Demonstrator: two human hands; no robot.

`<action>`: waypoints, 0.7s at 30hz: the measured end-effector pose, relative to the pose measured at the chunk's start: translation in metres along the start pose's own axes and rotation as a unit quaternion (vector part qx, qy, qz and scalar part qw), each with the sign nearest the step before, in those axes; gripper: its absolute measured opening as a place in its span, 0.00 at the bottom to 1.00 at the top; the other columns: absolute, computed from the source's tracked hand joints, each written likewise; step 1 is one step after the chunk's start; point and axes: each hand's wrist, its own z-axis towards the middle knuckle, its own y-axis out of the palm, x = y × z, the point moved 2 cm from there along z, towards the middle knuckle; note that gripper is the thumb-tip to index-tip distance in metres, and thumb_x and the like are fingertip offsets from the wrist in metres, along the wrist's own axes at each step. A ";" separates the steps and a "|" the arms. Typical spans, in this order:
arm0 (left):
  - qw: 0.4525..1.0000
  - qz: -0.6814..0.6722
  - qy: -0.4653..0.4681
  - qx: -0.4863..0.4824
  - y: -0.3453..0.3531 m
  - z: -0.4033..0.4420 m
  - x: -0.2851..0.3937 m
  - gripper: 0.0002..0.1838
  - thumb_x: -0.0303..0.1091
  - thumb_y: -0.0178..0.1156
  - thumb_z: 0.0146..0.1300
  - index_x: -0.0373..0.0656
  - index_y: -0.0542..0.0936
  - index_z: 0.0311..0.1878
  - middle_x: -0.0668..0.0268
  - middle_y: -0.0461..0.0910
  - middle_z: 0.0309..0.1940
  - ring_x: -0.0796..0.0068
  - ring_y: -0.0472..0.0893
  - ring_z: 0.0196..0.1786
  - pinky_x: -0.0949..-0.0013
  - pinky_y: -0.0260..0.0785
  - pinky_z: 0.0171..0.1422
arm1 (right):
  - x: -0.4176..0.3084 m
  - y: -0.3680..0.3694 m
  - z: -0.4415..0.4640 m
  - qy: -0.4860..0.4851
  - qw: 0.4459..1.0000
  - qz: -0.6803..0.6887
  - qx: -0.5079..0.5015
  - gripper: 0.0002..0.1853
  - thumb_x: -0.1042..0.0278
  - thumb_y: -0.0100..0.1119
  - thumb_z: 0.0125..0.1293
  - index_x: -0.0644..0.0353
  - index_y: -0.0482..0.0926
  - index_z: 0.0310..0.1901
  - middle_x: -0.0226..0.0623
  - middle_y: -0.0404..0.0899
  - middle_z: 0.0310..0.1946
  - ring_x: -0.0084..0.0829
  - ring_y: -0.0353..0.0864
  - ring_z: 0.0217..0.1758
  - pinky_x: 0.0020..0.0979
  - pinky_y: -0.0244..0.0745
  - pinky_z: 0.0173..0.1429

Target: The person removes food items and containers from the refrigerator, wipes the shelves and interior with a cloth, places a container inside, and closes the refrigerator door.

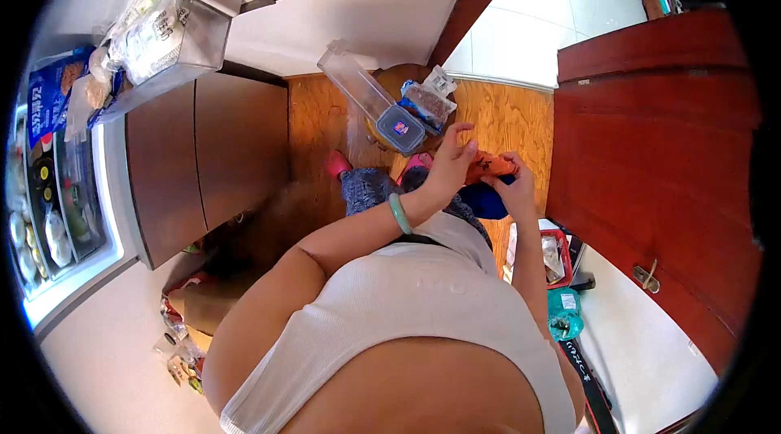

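An orange packet with dark marks [490,164] is gripped by my right hand [521,187], thumb and fingers closed on its right end. My left hand [450,164], with a pale green bangle at the wrist, is beside the packet's left end. Its fingers are curved and apart; I cannot tell whether it touches the packet. Beneath the packet shows a dark blue thing [484,205] whose kind I cannot make out. Ahead of my feet, a clear plastic container [355,84], a dark-rimmed lid [400,129] and a bag of brown food [427,104] sit on a low round surface.
An open, lit fridge [73,214] stands at left, its clear drawer [203,35] holding bagged food. A red-brown door [643,133] stands open at right. By the right wall are a red basket [557,259] and a teal bag [563,312]. Wooden flooring [512,121] lies ahead.
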 end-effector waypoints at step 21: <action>0.906 0.372 0.195 -0.050 -0.039 0.028 -0.079 0.24 0.40 0.59 0.67 0.33 0.65 0.57 0.49 0.75 0.43 0.58 0.75 0.46 0.56 0.65 0.49 | 0.039 0.041 0.009 0.117 0.974 0.175 -0.086 0.20 0.66 0.67 0.60 0.61 0.78 0.54 0.29 0.80 0.46 0.24 0.77 0.46 0.27 0.71 0.54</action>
